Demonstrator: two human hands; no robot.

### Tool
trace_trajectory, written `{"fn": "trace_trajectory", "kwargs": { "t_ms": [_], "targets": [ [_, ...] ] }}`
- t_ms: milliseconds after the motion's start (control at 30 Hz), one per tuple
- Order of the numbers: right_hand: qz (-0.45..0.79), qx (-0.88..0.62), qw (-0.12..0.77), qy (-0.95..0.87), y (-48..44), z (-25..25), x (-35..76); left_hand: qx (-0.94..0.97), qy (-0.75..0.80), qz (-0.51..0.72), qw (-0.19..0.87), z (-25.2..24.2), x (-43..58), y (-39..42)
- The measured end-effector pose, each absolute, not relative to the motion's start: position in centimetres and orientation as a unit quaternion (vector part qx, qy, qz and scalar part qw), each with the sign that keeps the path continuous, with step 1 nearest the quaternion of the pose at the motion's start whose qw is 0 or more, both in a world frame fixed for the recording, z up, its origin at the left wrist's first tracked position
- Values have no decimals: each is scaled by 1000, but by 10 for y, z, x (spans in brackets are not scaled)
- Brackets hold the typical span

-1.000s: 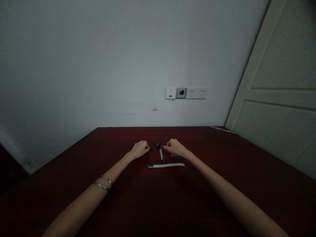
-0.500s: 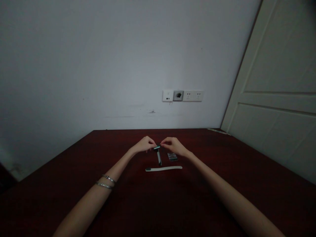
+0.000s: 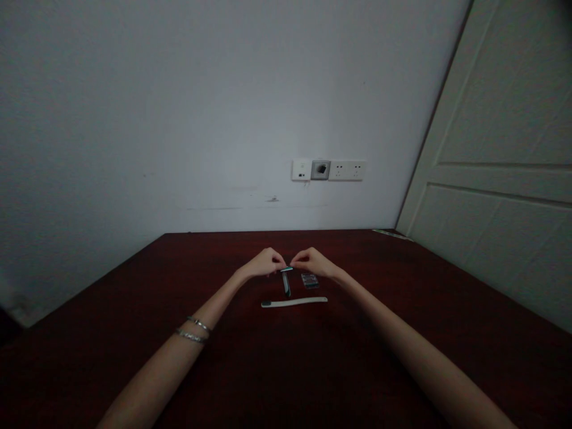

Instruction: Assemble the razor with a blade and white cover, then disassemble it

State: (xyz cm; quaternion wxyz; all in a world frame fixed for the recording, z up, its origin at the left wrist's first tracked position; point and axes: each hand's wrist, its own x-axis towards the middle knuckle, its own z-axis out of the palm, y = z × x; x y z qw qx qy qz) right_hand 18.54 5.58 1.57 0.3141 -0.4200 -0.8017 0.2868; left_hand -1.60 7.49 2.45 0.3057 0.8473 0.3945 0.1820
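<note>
A T-shaped razor (image 3: pixel 286 283) with a pale and dark handle points toward me, its teal-edged head at the far end. My left hand (image 3: pixel 267 262), wearing bracelets at the wrist, pinches the left end of that head. The fingertips of my right hand (image 3: pixel 311 261) are closed at the head's right end. Just in front of my right hand lies a small clear case (image 3: pixel 310 280) with dark contents. Nearer to me, a long thin whitish strip-like handle (image 3: pixel 295 302) with a dark left end lies crosswise on the table.
The dark red table (image 3: pixel 286 363) reaches back to a pale wall (image 3: pixel 201 119). Wall sockets (image 3: pixel 347 170) and a switch plate sit above its back edge. A white panelled door (image 3: pixel 500 167) stands along the right, with a thin strip (image 3: pixel 392 235) in the back right corner.
My right fingertips have come in to the razor's head, which has tilted a little. The view has shifted slightly. The case and the whitish strip lie as before.
</note>
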Motion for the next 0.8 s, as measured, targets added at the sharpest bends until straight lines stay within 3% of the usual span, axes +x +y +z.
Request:
{"fn": "trace_trajectory", "kwargs": {
  "t_ms": [367, 800],
  "targets": [
    [273, -437, 274, -812, 51, 19, 185, 860, 391, 187, 270, 26, -9, 68],
    [232, -496, 288, -785, 55, 18, 229, 866, 371, 250, 221, 14, -1, 67]
  ]
}}
